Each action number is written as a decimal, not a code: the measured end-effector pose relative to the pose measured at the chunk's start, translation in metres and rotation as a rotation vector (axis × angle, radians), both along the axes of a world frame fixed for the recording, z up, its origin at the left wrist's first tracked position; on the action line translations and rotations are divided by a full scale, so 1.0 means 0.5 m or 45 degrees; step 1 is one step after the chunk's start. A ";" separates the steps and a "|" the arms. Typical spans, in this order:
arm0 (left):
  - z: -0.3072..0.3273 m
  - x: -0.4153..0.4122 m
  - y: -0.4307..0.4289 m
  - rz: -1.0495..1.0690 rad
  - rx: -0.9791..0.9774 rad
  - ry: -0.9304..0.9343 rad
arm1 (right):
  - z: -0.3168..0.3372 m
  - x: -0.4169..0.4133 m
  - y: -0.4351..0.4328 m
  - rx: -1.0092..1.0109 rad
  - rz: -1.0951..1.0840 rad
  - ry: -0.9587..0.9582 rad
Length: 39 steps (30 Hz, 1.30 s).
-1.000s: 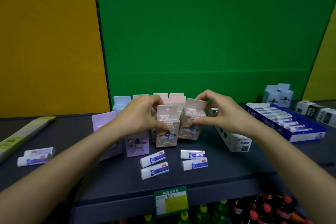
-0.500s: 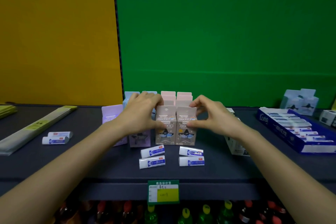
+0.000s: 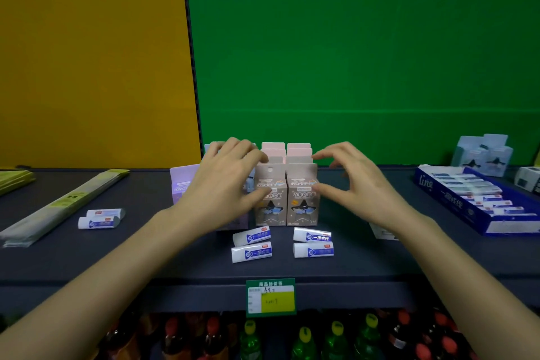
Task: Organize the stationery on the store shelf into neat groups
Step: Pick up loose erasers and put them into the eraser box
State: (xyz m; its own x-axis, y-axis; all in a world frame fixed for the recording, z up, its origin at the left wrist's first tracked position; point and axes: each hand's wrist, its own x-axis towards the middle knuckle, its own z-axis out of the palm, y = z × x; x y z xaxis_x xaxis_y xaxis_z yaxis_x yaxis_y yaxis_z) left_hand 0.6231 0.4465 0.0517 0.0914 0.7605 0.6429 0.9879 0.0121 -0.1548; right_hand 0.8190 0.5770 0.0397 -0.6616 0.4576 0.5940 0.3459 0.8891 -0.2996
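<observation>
Green and yellow panels back the dark shelf (image 3: 87, 260); at its middle two taupe boxes (image 3: 271, 207) with a star print stand upright, side by side and touching, at the front of rows of pink boxes (image 3: 273, 148). Your left grip (image 3: 225, 187) arches over the left taupe box, thumb resting on its front face, fingers above its top corner; whether it pinches that box cannot be told from this angle. Your right grip (image 3: 358, 184) is wide; its thumb tip just meets the outer edge of the right taupe box, while the fingers curve clear above the top. Four erasers (image 3: 252, 251) lie in two pairs just in front of the taupe boxes; a spare pair of erasers (image 3: 100, 218) lies well apart to the left, near some long flat packets (image 3: 67, 204). A purple box (image 3: 182, 181) stands half hidden behind your left grip; a blue tray (image 3: 450, 202) of more erasers sits far right, with pale blue boxes (image 3: 482, 155) behind it; a green price tag (image 3: 271, 297) hangs on the shelf's front edge, above rows of bottles (image 3: 304, 339).
</observation>
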 end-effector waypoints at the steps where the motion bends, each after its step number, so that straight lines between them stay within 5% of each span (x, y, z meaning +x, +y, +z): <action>1: 0.001 0.005 -0.017 -0.050 -0.013 -0.056 | 0.000 0.010 -0.007 0.013 0.013 0.046; 5: -0.034 0.015 -0.075 -0.149 -0.258 -0.290 | -0.011 0.045 -0.044 0.010 0.117 0.006; 10: -0.099 0.014 -0.087 -0.062 -0.551 -0.226 | -0.049 0.056 -0.068 -0.031 0.165 -0.315; 22: -0.071 0.037 -0.041 0.103 -1.032 -0.217 | -0.082 0.061 -0.093 0.079 0.076 -0.663; 25: -0.075 0.046 -0.039 0.141 -0.995 -0.191 | -0.080 0.076 -0.099 0.031 0.063 -0.656; 33: -0.074 0.095 -0.014 -0.031 -0.429 -0.188 | -0.070 0.141 -0.099 -0.162 -0.159 -0.458; 39: -0.098 0.132 0.042 -0.178 -0.531 -0.024 | -0.083 0.168 -0.104 -0.205 -0.255 -0.340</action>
State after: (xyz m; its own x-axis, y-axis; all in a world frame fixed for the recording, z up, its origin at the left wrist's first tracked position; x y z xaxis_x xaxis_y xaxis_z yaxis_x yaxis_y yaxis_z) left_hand 0.6890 0.4674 0.0025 0.2031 0.9364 0.2862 0.9783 -0.1815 -0.1003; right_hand 0.9032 0.5248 -0.0019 -0.6714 0.6674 0.3223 0.5934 0.7446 -0.3058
